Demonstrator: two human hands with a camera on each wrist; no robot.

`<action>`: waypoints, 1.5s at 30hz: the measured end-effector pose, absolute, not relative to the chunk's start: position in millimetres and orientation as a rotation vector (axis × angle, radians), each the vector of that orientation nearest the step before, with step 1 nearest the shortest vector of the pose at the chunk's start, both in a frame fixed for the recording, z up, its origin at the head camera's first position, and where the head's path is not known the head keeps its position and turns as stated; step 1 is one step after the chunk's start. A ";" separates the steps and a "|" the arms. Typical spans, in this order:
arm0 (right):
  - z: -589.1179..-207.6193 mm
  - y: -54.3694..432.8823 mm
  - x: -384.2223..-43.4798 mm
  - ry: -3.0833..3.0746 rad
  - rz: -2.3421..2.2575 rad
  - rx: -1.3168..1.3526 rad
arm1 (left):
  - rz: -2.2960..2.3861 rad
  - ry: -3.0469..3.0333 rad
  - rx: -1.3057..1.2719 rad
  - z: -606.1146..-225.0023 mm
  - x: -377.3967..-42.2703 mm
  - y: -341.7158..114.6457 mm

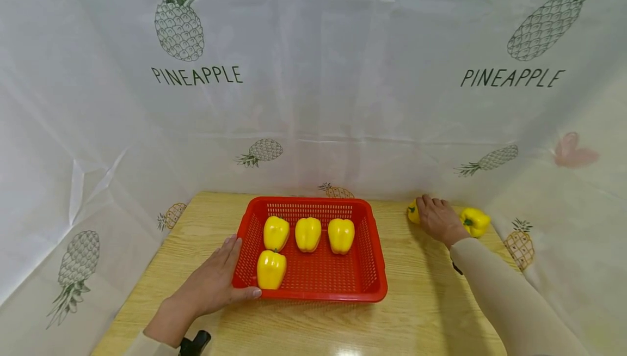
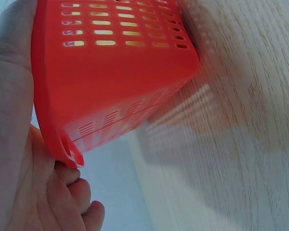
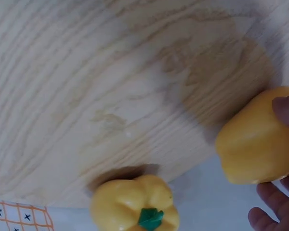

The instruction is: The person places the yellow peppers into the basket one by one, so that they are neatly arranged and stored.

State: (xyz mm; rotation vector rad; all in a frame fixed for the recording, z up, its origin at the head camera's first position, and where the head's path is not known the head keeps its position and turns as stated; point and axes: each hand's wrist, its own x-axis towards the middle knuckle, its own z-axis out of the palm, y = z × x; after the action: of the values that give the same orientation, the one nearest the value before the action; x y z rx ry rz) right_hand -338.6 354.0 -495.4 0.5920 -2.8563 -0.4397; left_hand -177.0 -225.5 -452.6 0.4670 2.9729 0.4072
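A red plastic basket [image 1: 333, 296] stands on the table with several yellow bell peppers in it, one of them a pepper [image 1: 271, 270] at its front left. My left hand [image 1: 210, 280] rests at the basket's front-left corner, fingers straight along the left side and thumb on the front rim. The left wrist view shows that hand against the basket's rim [image 2: 48, 96]. Right of the basket, at the table's back, my right hand [image 1: 438, 219] grips a yellow bell pepper [image 3: 260, 139], partly hidden by the hand. Another yellow bell pepper [image 1: 474, 221] with a green stem lies beside it.
The wooden table [image 1: 406, 318] reaches back to a pale sheet [image 1: 343, 100] printed with pineapples, which hangs behind and along both sides.
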 end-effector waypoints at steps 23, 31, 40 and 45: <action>-508.8 328.8 -294.1 -2.835 -0.190 0.166 | 0.415 2.963 0.441 -451.8 -179.1 -226.9; -511.0 316.3 -282.6 -2.860 -0.209 0.057 | 0.418 2.967 0.455 -451.7 -179.8 -227.1; -497.7 322.0 -269.9 -2.913 -0.114 0.104 | 0.427 2.964 0.457 -453.9 -180.7 -226.2; -487.5 335.5 -261.1 -2.878 -0.145 0.281 | 0.438 2.957 0.453 -454.0 -180.5 -225.3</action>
State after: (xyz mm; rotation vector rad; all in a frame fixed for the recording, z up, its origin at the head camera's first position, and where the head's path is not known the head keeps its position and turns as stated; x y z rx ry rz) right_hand -261.1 335.5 -487.5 0.2812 -2.8777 -0.1445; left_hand -180.5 -225.3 -454.0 0.4531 2.9572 0.4383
